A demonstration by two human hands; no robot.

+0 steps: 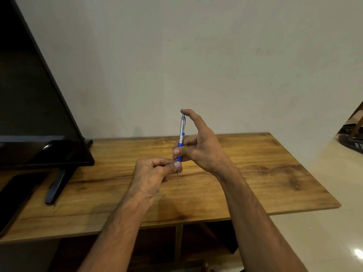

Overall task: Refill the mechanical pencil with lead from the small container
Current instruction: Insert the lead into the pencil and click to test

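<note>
Both hands meet above the middle of the table [255, 169]. The right hand [204, 146] grips the mechanical pencil [182, 132] upright by its blue sleeve, forefinger on the top cap. The left hand [153, 171], fingers curled, pinches its lower tip. Probably a late step: seating or testing lead. The lead container is not in view. A television [29, 114] stands at the left, well apart, blocking nothing.
</note>
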